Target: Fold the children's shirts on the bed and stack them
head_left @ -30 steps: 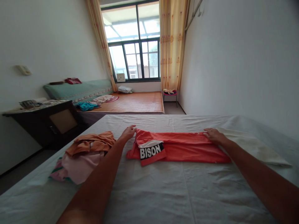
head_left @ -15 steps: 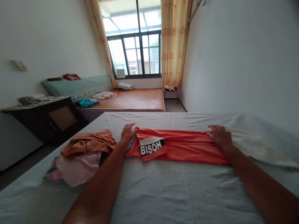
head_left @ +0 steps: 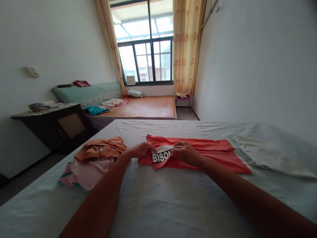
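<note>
A red-orange T-shirt [head_left: 218, 152], folded into a long strip, lies across the sheet-covered surface in front of me. Its flap with the white word BISON on black is at the left end. My left hand [head_left: 142, 150] pinches the flap at its upper left edge. On the flap's right side, my right hand [head_left: 185, 153] has its fingers closed on the cloth and covers the last letter. Left of my left forearm lies a pile of clothes, with an orange garment [head_left: 104, 147] on top of a pink one [head_left: 90, 172].
A folded white cloth [head_left: 269, 155] lies to the right on the pale bedsheet [head_left: 168, 201]. Beyond are a mat-covered bed [head_left: 151, 105], a dark cabinet [head_left: 71, 127] at left and a small stool [head_left: 183, 98] under the curtain. A wall [head_left: 247, 66] stands at right.
My right hand has moved left from the shirt's right end to the printed flap. My left hand has shifted right and down onto the flap's left edge.
</note>
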`<action>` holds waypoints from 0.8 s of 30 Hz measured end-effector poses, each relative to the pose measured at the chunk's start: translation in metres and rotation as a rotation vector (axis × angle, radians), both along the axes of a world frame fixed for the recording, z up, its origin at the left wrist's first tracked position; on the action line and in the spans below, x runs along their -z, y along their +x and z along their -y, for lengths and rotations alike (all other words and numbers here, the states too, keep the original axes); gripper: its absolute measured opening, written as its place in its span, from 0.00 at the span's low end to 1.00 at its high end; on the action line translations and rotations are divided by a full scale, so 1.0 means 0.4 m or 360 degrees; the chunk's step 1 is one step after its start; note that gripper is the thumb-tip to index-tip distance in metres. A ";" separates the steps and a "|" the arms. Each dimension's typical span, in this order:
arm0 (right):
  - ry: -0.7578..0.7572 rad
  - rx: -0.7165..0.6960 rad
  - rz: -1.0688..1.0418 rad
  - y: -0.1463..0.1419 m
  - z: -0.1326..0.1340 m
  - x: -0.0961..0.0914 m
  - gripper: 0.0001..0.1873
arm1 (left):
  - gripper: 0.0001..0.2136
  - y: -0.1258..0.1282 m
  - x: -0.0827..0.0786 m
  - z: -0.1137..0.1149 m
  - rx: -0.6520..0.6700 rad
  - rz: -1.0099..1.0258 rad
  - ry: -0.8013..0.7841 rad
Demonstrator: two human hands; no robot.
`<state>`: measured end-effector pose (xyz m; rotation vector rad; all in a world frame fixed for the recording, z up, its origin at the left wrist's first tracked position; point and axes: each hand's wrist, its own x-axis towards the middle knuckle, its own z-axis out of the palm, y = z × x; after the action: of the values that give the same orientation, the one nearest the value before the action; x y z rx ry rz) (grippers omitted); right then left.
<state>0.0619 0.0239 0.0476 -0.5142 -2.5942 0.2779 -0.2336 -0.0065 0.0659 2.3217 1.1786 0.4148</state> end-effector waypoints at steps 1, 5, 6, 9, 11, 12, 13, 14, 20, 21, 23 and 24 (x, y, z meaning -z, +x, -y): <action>-0.0166 0.0098 -0.0132 -0.007 -0.012 0.011 0.13 | 0.22 -0.003 -0.002 0.003 0.0020 -0.0003 0.0009; -0.0825 0.0421 -0.0581 -0.042 -0.070 0.049 0.17 | 0.18 0.016 -0.009 -0.001 -0.0026 -0.0042 0.0150; -0.0965 0.0467 -0.0633 -0.051 -0.083 0.055 0.18 | 0.14 0.026 -0.005 -0.005 -0.0132 -0.0029 0.0217; -0.1237 0.0665 -0.0716 -0.072 -0.116 0.063 0.18 | 0.10 0.056 0.017 -0.026 -0.0596 0.0043 0.0388; -0.1245 0.0785 -0.0728 -0.080 -0.129 0.064 0.19 | 0.12 0.069 0.038 -0.042 -0.0816 0.0069 0.0447; -0.1212 0.0804 -0.0707 -0.082 -0.132 0.066 0.21 | 0.12 0.073 0.049 -0.049 -0.0869 0.0085 0.0461; -0.1159 0.0802 -0.0666 -0.083 -0.133 0.069 0.24 | 0.12 0.075 0.059 -0.055 -0.0912 0.0110 0.0467; -0.1086 0.0798 -0.0612 -0.083 -0.132 0.072 0.29 | 0.12 0.076 0.068 -0.060 -0.0964 0.0136 0.0463; -0.0519 0.1018 -0.0163 -0.062 -0.117 0.075 0.25 | 0.20 0.084 0.080 -0.051 -0.1286 -0.0085 0.0455; -0.0423 0.1024 -0.0123 -0.059 -0.114 0.068 0.23 | 0.20 0.089 0.073 -0.045 -0.1300 -0.0166 0.0547; -0.0182 0.0986 -0.0136 -0.058 -0.106 0.054 0.19 | 0.18 0.105 0.059 -0.034 -0.1226 -0.0268 0.0800; -0.0063 0.0930 -0.0160 -0.061 -0.100 0.049 0.19 | 0.17 0.117 0.056 -0.031 -0.1127 -0.0287 0.0913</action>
<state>0.0374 0.0638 0.0281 -1.1988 -2.2233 0.1486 -0.1869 0.0059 0.0437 2.3445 2.2124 0.8984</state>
